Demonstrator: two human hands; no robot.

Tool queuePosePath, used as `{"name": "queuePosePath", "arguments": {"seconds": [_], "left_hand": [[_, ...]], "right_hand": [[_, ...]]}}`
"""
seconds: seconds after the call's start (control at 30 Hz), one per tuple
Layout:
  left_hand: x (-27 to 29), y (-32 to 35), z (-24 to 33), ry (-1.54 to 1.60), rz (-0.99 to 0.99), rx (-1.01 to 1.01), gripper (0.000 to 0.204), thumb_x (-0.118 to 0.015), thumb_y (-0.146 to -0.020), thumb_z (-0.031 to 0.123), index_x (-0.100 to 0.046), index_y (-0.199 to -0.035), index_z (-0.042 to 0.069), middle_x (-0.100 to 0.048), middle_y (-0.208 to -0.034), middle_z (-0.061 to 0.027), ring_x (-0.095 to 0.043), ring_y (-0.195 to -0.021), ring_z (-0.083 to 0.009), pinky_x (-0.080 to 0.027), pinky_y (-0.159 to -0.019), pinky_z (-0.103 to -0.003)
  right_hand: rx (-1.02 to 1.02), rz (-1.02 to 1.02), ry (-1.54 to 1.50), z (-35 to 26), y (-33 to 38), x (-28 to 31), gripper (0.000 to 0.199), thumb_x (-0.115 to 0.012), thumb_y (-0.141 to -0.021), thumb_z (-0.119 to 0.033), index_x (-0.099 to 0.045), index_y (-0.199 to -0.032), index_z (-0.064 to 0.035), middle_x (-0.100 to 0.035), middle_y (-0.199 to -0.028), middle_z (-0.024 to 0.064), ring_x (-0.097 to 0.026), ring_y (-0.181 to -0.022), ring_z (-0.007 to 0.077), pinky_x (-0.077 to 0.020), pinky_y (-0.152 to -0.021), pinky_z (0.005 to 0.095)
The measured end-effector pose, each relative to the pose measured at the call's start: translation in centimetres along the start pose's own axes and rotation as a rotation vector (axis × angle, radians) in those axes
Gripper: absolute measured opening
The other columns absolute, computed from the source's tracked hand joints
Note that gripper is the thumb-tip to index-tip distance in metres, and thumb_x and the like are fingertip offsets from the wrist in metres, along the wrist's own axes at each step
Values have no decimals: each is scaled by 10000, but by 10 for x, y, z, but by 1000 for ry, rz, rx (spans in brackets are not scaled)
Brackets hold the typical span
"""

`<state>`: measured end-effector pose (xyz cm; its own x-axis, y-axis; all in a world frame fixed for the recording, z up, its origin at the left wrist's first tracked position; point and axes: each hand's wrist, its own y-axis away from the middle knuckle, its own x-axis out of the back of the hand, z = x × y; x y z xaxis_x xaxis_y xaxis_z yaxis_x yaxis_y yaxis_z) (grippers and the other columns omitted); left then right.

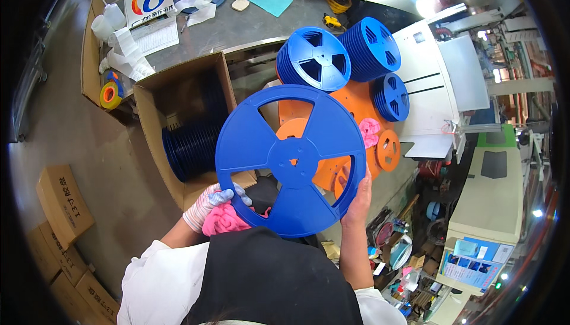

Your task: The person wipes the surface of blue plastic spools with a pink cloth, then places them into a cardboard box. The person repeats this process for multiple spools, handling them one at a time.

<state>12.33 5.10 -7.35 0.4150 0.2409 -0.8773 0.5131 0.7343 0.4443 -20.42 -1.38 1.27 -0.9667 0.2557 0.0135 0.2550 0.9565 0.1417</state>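
A large blue plastic reel [292, 160] with cut-out windows is held up in front of me, its flat face toward me. My left hand [217, 201], in a striped glove, grips the lower left rim, with a pink cloth [223, 219] bunched under the same hand. The bare right hand [358, 199] clasps the right rim from the side. Behind the reel, an orange table [351, 96] bears stacks of blue reels [313, 58]. To the left, an open cardboard box [148, 108] contains several dark blue reels [193, 147] standing on edge.
A grey workbench [231, 25] at the far side carries papers, a sign and tape rolls [110, 94]. Another pink cloth [369, 132] and a small orange reel [388, 150] lie on the orange table. Closed cartons [65, 203] are stacked at the left. Machines [484, 200] line the right.
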Motion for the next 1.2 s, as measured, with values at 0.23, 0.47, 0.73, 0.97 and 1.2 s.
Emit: {"name": "queuePosePath", "arguments": {"seconds": [0.23,0.47,0.73,0.97,1.2], "left_hand": [[10,4,3,27,-18,8,310,-719,-883,189,-625,-1098,-13,-675,-1068,-198,-664,-1046,-332,-535,-954,-491],[10,12,5,61,-26,-11,311,-714,-885,183,-619,-1109,-11,-672,-1076,-200,-662,-1048,-335,-530,-960,-490],[15,20,4,64,22,-45,309,-735,-872,196,-636,-1087,-1,-683,-1053,-173,-662,-1051,-311,-534,-959,-476],[24,24,2,32,50,-76,303,-722,-878,200,-634,-1093,6,-680,-1058,-169,-662,-1040,-295,-531,-960,-459],[23,34,5,-15,120,-150,323,-691,-908,220,-608,-1128,-2,-666,-1092,-190,-651,-1056,-304,-530,-956,-439]], "right_hand": [[-44,-13,-27,2,2,-10,688,-347,-1022,-539,-294,-1497,-45,-430,-1457,126,-495,-1291,321,-459,-960,416],[-58,-59,-46,0,-2,-19,657,-354,-1029,-515,-308,-1493,-52,-436,-1448,96,-547,-1223,329,-463,-958,413],[-127,-97,-124,2,-10,-29,670,-376,-1023,-525,-317,-1492,-50,-467,-1399,92,-562,-1186,312,-488,-903,352],[-100,-178,-111,7,-13,-36,690,-360,-1022,-539,-300,-1511,-58,-438,-1462,89,-517,-1244,295,-456,-950,359],[-179,-105,184,51,-20,-8,685,-327,-1032,-531,-263,-1536,-72,-282,-1582,99,-288,-1449,262,-285,-1131,404]]}}
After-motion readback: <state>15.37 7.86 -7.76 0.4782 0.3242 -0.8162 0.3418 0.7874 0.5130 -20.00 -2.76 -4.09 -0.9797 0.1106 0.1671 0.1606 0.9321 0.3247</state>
